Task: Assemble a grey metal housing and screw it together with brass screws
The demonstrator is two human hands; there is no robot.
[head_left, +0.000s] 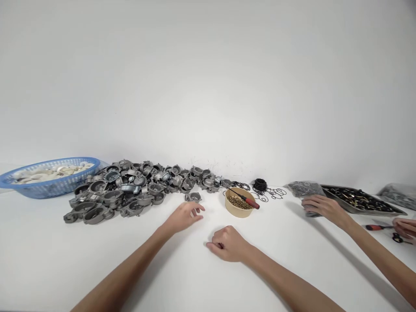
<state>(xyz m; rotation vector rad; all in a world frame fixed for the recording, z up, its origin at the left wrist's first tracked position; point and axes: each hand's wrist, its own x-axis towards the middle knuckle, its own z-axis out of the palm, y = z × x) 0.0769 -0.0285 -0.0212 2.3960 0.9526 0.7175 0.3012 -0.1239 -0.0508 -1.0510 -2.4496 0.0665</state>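
My left hand (186,216) is over the white table with its fingers loosely apart and nothing in them. Just beyond it lies a single grey cast-metal housing (193,197), apart from the big pile of similar housings (130,190). Closer to me, my right hand (229,244) is curled closed on the table; what it holds, if anything, is hidden. Behind it stands a round tan bowl (238,212) of small brass-coloured screws (239,203). A screwdriver (251,203) with a red and black handle rests across the bowl.
Black rubber rings (260,185) lie loose and stacked by the wall. On the left, a blue basket (48,188) holds pale parts. At right, another person's hand (321,208) touches grey parts beside plastic bags (305,188), a tray (360,208) and a second screwdriver (375,227).
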